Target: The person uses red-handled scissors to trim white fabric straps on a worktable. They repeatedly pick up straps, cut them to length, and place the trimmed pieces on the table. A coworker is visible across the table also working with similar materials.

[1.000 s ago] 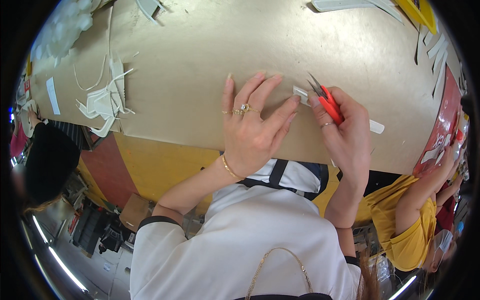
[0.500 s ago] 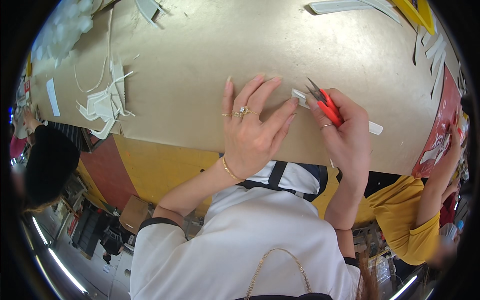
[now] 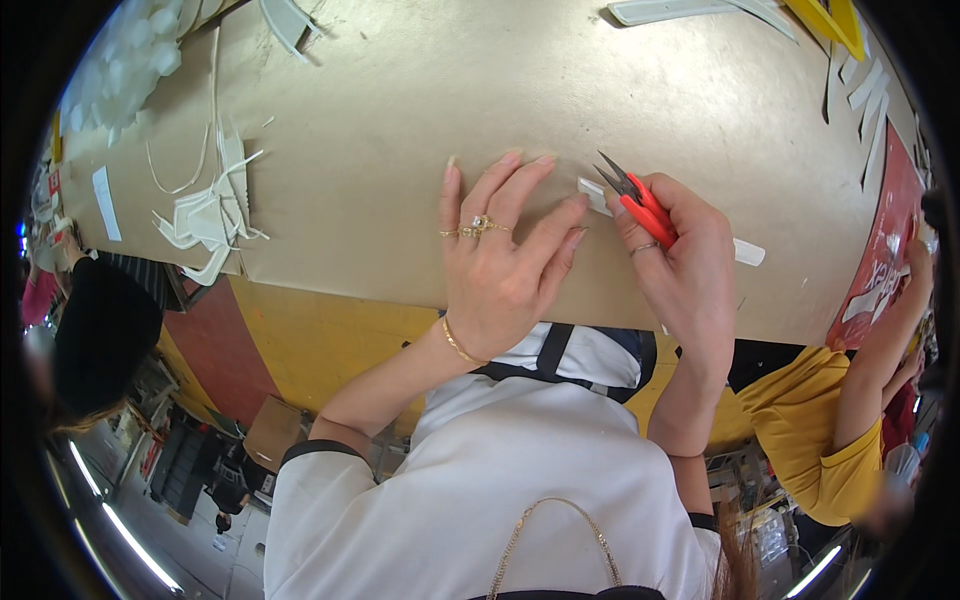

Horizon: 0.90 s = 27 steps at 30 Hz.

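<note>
My right hand (image 3: 685, 240) is closed around small thread snips (image 3: 650, 212) with red handles. Their dark, pointed blades stand slightly apart and aim up and left. Beneath that hand runs a narrow white strip (image 3: 748, 252); its two ends show, but the hand covers its middle. My left hand (image 3: 500, 255) rests on the table with its fingers spread. Its index fingertip is beside the strip's left end; whether it touches cannot be made out.
On the tan tabletop (image 3: 360, 190), a heap of white trimmed pieces (image 3: 205, 215) lies at left, near a paper slip (image 3: 106, 203) and white foamy bits (image 3: 125, 60). White strips (image 3: 675, 12) and a yellow object (image 3: 835, 25) are at far right. People work on both sides.
The snips and my right hand have shifted slightly left, and the blades have turned further left. My left hand has barely moved, its index fingertip a little further left.
</note>
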{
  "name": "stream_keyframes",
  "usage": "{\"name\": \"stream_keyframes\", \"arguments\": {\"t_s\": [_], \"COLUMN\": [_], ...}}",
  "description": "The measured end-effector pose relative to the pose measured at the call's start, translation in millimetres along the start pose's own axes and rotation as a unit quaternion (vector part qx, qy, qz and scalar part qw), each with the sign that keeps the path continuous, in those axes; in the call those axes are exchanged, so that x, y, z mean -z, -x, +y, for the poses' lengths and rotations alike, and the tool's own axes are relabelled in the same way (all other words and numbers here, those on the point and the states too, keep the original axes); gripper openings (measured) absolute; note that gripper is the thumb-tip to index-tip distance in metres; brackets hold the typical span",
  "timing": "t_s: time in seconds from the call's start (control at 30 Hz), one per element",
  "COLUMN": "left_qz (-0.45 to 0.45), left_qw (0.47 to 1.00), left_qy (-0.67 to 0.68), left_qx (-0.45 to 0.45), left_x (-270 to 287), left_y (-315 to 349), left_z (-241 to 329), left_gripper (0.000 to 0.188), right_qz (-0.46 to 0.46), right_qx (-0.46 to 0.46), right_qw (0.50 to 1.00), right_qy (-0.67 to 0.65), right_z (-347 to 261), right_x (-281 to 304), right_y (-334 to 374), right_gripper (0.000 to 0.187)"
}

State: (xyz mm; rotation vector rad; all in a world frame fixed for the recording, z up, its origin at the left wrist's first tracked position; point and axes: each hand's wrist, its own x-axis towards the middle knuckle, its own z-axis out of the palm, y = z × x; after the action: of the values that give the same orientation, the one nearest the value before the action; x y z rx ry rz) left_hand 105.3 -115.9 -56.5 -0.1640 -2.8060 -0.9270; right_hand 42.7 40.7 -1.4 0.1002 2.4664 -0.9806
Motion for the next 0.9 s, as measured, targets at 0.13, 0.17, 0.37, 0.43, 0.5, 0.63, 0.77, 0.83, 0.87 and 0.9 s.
{"name": "stream_keyframes", "arguments": {"t_s": [0.13, 0.17, 0.37, 0.43, 0.5, 0.63, 0.77, 0.83, 0.87, 0.9], "left_qz": [0.003, -0.002, -0.009, -0.003, -0.003, -0.01, -0.018, -0.021, -0.023, -0.026], "left_qw": [1.0, 1.0, 0.999, 0.999, 0.999, 0.998, 0.997, 0.996, 0.995, 0.995], "left_qy": [0.003, -0.013, -0.041, -0.042, -0.044, -0.056, -0.067, -0.079, -0.084, -0.089], "left_qx": [0.007, 0.001, -0.023, -0.026, -0.028, -0.033, -0.035, -0.038, -0.038, -0.039], "left_x": [-1, -2, -4, -6, -6, -6, -5, -5, -5, -5], "left_y": [-1, -1, 0, 0, 1, 1, 0, 1, 0, 0], "left_z": [1, 1, 0, 0, 0, 0, -1, 0, 0, 0], "left_gripper": [0.031, 0.031, 0.037, 0.042, 0.042, 0.042, 0.043, 0.043, 0.043, 0.043], "right_qz": [0.0, -0.003, 0.025, 0.017, 0.0, 0.01, 0.033, 0.034, 0.032, 0.029], "right_qx": [0.015, 0.015, 0.038, 0.023, -0.001, 0.006, -0.013, -0.029, -0.038, -0.062], "right_qw": [1.0, 1.0, 0.999, 1.0, 1.0, 1.0, 0.999, 0.998, 0.997, 0.996], "right_qy": [0.013, 0.017, -0.012, -0.007, 0.007, 0.01, -0.027, -0.04, -0.05, -0.053], "right_z": [1, 2, 3, 2, 2, 7, 18, 23, 25, 26], "right_x": [1, 1, -4, -2, 0, 1, 7, 12, 14, 15], "right_y": [0, 0, -1, -1, 0, 1, 7, 9, 10, 11], "right_gripper": [0.011, 0.011, 0.022, 0.018, 0.012, 0.012, 0.016, 0.021, 0.021, 0.022]}}
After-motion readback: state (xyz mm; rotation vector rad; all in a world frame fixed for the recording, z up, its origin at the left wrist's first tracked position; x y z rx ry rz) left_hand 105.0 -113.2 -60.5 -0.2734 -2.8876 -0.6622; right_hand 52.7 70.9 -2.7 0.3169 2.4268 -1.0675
